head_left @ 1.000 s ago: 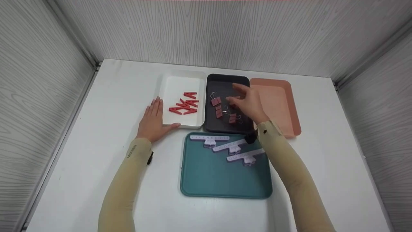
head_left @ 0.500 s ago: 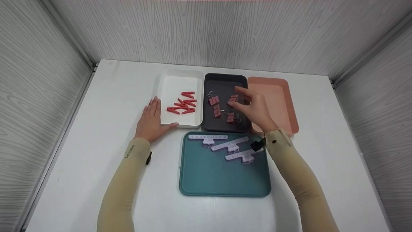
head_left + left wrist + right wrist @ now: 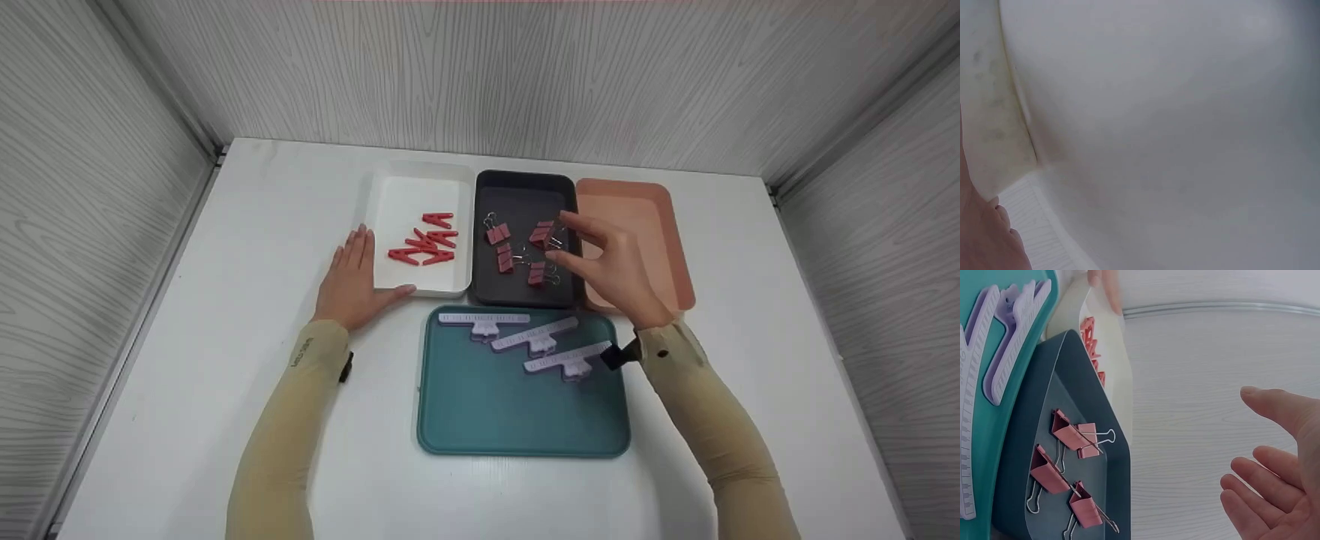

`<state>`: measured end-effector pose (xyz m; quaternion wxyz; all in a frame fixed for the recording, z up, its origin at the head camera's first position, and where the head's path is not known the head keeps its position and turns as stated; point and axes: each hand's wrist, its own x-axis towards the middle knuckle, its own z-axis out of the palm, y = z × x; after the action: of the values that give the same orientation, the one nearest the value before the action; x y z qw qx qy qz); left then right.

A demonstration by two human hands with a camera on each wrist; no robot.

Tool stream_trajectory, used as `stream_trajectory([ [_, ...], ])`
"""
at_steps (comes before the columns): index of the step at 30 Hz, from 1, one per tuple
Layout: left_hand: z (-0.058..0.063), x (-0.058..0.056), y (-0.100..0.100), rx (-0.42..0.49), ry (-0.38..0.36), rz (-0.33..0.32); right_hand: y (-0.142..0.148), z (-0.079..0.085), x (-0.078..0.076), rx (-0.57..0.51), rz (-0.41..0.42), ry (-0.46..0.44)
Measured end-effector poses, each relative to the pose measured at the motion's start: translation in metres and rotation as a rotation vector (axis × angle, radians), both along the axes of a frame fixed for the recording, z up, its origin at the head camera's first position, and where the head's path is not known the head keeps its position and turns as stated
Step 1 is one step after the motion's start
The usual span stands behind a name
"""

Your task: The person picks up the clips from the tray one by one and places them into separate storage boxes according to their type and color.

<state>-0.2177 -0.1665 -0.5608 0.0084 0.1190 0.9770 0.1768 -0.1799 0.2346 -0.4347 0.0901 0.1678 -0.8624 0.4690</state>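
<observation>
My left hand point(image 3: 349, 281) rests against the left side of a white tray point(image 3: 394, 199), fingers straight and thumb along its front edge. Several red clothespins point(image 3: 403, 256) lie inside that tray. Above the right rim of a dark tray point(image 3: 517, 184), my right hand point(image 3: 619, 262) holds nothing, thumb and fingers apart. Several pinkish-red binder clips point(image 3: 1087, 506) with silver wire handles lie in the dark tray, one of them point(image 3: 541, 233) just left of the right fingertips. In the right wrist view, the right hand point(image 3: 1275, 495) has an open gap between thumb and fingers.
An orange-pink tray point(image 3: 649, 225) stands right of the dark one, partly behind the right hand. In front, a teal tray point(image 3: 517, 420) bears three lilac ruler-like clips point(image 3: 484, 319). Wood-grained panels point(image 3: 480, 82) enclose the white table point(image 3: 187, 337).
A binder clip now lies in the dark tray where the right fingers were. The right hand let go and moved right and toward the front. The left hand stayed in place.
</observation>
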Motion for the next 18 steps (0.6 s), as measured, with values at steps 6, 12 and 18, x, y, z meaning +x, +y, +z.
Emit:
stream_trajectory([
  [6,0.004,0.001,0.001,0.001,-0.012,0.002,0.005,0.002,0.012,-0.001,-0.034,0.026],
  [12,0.004,0.001,0.001,-0.021,-0.010,0.005,0.007,0.002,0.024,0.006,-0.082,0.048],
  [18,0.007,0.003,0.002,-0.021,-0.015,0.006,0.010,-0.003,0.035,0.001,-0.087,0.042],
])
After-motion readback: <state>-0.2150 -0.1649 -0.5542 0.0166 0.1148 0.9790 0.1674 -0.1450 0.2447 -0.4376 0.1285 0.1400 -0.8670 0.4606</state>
